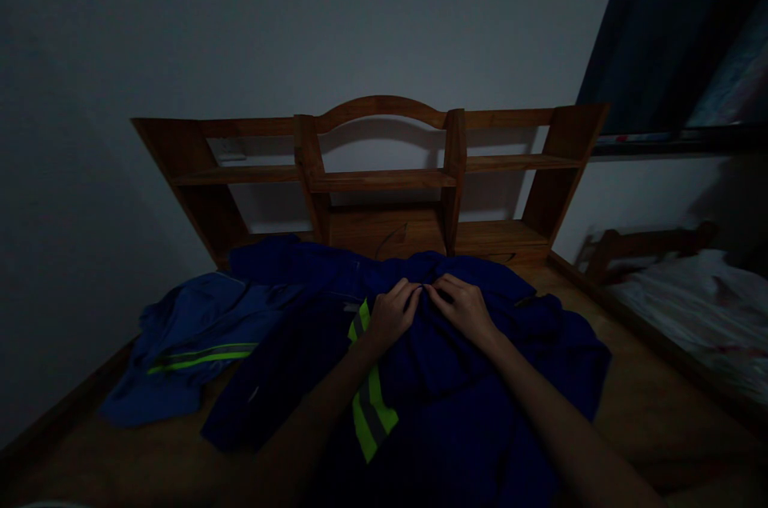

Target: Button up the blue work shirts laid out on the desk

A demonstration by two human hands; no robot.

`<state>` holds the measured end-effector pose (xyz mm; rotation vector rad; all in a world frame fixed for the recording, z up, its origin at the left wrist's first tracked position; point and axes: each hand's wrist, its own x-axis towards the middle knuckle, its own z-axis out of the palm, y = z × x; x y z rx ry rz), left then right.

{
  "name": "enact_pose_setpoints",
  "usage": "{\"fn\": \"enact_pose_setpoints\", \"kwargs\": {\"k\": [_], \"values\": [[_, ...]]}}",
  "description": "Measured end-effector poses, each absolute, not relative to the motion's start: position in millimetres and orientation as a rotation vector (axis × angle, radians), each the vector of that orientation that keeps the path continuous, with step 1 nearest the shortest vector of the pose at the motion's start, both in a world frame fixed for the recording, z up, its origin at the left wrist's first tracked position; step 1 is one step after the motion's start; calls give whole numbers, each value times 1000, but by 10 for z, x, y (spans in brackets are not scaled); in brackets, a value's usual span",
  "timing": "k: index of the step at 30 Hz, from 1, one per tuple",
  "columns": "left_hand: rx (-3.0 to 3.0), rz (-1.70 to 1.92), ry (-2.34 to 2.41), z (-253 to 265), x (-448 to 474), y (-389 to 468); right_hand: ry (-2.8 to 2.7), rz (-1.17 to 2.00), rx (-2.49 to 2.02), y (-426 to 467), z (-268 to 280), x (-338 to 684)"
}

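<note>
Left hand: the left hand [391, 314] lies knuckles up on the dark blue work garment [456, 380], its fingers curled into the cloth at the garment's far middle edge.
Right hand: the right hand [463, 306] rests just beside the left, fingertips bent down and pinching the same fold; the two hands' fingertips meet or nearly touch.
Grip: both hands are closed on the fabric, though the dim light hides how much cloth each has gathered.
Garment: the dark blue work garment is spread rumpled across the wooden surface [636, 404], directly under both hands and forearms, reaching toward the viewer.
Stripe: a yellow-green reflective stripe [369, 404] runs on the garment from just left of the left hand down under the left forearm.
Second garment: a lighter blue garment [186, 348] with its own reflective band lies to the left, well apart from the hands, its edge touching the dark one.
Shelf unit: a wooden shelf unit [378, 180] stands against the wall beyond the garments.
Right side: a pale bedding heap [696, 308] sits blurred to the far right.
</note>
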<state>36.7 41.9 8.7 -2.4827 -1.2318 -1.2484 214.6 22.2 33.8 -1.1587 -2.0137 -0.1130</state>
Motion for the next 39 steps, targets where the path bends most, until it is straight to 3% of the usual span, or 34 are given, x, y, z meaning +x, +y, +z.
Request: {"fn": "enact_pose_setpoints", "kwargs": {"k": [18, 27, 33, 39], "values": [[-2472, -1294, -1320, 132, 375, 425, -2031, -70, -1125, 182, 390, 2105], [-2354, -1358, -1596, 94, 361, 472, -2009, 10, -1161, 118, 450, 2061], [-2223, -1754, -1823, 50, 349, 592, -1950, 65, -1083, 23, 502, 1945], [-1337, -2391, -2008, 77, -33, 879, -1630, -189, -1282, 2, 629, 2093]]}}
